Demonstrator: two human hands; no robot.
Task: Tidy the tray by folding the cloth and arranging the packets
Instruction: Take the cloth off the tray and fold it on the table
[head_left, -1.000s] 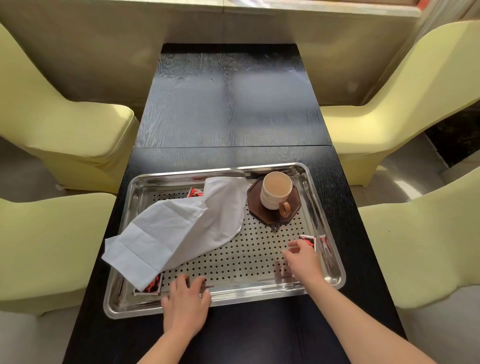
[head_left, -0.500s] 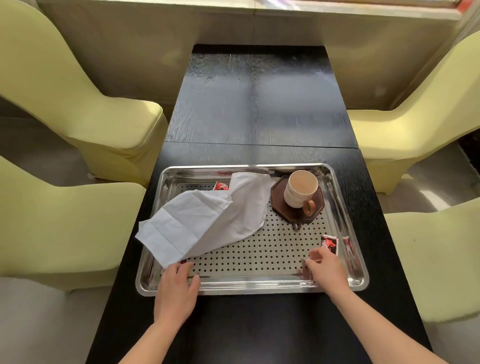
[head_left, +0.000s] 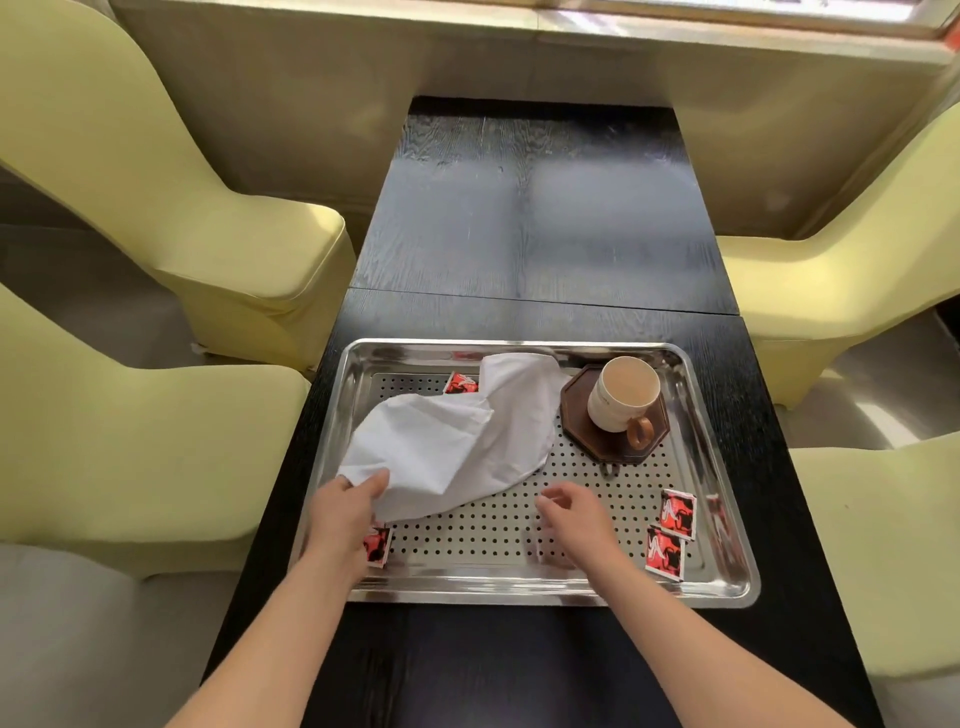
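Observation:
A crumpled white cloth (head_left: 457, 441) lies across the left half of the perforated steel tray (head_left: 519, 592). My left hand (head_left: 345, 512) pinches the cloth's near left corner, thumb on top. My right hand (head_left: 571, 514) hovers over the tray's near middle with loosely curled fingers and holds nothing. Several red and black packets lie in the tray. One packet (head_left: 460, 384) peeks out behind the cloth, one packet (head_left: 376, 545) is partly under my left hand, and two packets (head_left: 678, 512) (head_left: 664, 556) lie at the near right.
A cream cup (head_left: 621, 395) of milky drink stands on a brown octagonal coaster (head_left: 576, 415) at the tray's far right. The tray sits at the near end of a black table (head_left: 530, 218). Yellow-green chairs (head_left: 171, 171) flank both sides.
My left hand left the tray's near rim and took the cloth's corner. My right hand moved left, away from the right-hand packets, to the tray's middle.

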